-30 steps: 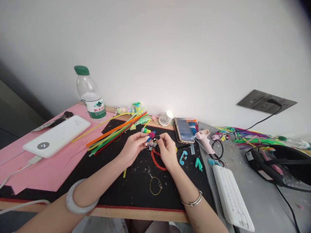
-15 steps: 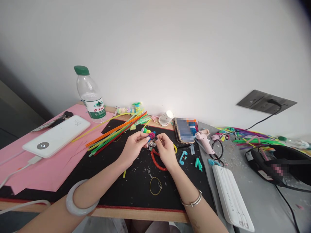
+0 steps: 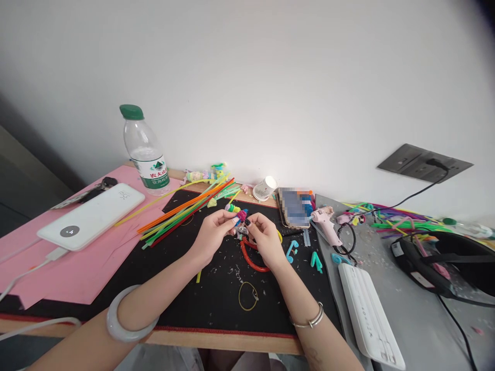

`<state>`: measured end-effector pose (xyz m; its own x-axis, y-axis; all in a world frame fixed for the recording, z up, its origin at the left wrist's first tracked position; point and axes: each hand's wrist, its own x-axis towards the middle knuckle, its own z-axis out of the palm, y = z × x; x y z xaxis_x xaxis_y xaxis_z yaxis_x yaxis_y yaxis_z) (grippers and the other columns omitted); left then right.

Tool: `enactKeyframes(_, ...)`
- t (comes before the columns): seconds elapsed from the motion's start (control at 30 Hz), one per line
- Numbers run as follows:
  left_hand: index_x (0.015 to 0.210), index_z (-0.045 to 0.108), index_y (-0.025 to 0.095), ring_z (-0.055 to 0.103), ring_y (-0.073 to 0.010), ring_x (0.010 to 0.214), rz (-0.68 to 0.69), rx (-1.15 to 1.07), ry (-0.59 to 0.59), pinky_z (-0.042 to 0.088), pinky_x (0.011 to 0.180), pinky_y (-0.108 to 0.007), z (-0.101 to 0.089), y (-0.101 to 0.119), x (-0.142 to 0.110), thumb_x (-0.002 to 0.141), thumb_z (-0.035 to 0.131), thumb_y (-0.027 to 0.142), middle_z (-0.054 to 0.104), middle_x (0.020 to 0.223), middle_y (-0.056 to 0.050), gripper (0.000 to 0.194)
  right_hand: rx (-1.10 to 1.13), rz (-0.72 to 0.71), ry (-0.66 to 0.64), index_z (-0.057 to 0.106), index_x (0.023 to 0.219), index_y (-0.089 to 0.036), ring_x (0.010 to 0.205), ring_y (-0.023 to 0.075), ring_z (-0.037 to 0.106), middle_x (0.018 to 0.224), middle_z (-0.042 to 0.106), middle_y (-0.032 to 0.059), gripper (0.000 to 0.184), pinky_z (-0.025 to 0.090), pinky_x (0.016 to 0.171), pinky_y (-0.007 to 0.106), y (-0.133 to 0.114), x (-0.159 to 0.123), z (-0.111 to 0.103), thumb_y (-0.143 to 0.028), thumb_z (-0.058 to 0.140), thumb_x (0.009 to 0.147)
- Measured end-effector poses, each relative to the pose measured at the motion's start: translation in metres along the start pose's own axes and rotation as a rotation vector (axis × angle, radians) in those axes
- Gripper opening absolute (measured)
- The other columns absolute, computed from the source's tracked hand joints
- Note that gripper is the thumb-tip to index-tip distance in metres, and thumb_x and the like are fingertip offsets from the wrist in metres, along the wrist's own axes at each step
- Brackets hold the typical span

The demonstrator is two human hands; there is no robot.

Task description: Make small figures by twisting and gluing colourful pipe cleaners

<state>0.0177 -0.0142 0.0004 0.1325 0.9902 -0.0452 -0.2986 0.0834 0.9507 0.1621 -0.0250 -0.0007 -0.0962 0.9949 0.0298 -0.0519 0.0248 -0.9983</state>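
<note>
Over the black mat [image 3: 216,304] both my hands meet at a small fuzzy craft piece [image 3: 242,215] of magenta and blue pipe cleaner. My left hand [image 3: 212,233] pinches it between thumb and fingers from the left. From the other side my right hand [image 3: 263,234] is closed at its edge, fingertips together. Green and yellow fuzzy bits show just behind the left fingertips. Below the fingers lie scissors with red handles [image 3: 253,260], partly hidden by my right hand. A thin elastic loop [image 3: 247,296] rests nearer to me.
Pipe cleaners [image 3: 193,211] lie left of my hands. A water bottle [image 3: 149,154] and white power bank [image 3: 93,216] stand or lie on pink paper [image 3: 73,278]. To the right are a paper cup [image 3: 265,188], phone [image 3: 293,207], pink glue gun [image 3: 327,225] and white power strip [image 3: 369,314].
My hands stay almost in the same place, with the magenta piece turned very slightly between the fingers. The view has shifted a little.
</note>
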Motion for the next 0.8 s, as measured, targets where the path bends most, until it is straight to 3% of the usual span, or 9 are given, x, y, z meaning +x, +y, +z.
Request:
enactKeyframes(0.63, 0.087, 0.069, 0.017, 0.055, -0.0074, 0.068, -0.134, -0.149, -0.08, 0.047, 0.073, -0.024, -0.0059, -0.0058, 0.0032, 0.072, 0.071, 0.025, 0.063, 0.081, 0.0, 0.018, -0.007, 0.06, -0.015, 0.052, 0.074, -0.017, 0.045, 0.0045, 0.034, 0.057, 0.047, -0.0063, 0.015, 0.024, 0.043, 0.018, 0.0015, 0.0012, -0.0038, -0.03, 0.06, 0.076)
enactKeyframes(0.8, 0.095, 0.069, 0.017, 0.06, -0.0113, 0.079, -0.142, -0.06, -0.094, 0.048, 0.078, -0.026, -0.0055, -0.0041, 0.0023, 0.071, 0.073, 0.027, 0.069, 0.091, -0.004, 0.026, -0.038, 0.056, -0.003, 0.053, 0.074, -0.016, 0.047, 0.0051, 0.035, 0.057, 0.047, -0.006, 0.014, 0.025, 0.044, 0.018, 0.0022, 0.0022, -0.0062, -0.029, 0.059, 0.076)
